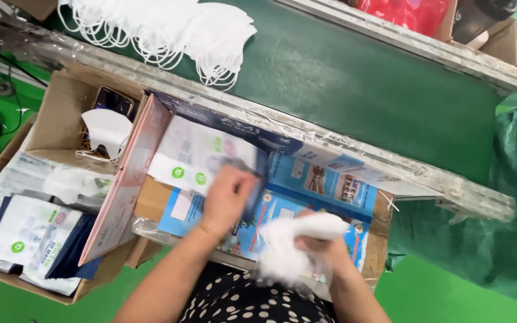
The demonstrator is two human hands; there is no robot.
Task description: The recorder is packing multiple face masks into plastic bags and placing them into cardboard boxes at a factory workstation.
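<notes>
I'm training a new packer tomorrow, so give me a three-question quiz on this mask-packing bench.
1. True or false: the left hand rests on a printed pouch.
2. What does the right hand hold? A) a white mask B) scissors C) a roll of tape
3. Where does the pile of white masks lie?

Key: 1. True. 2. A, a white mask. 3. On the green belt, at its far left.
</notes>
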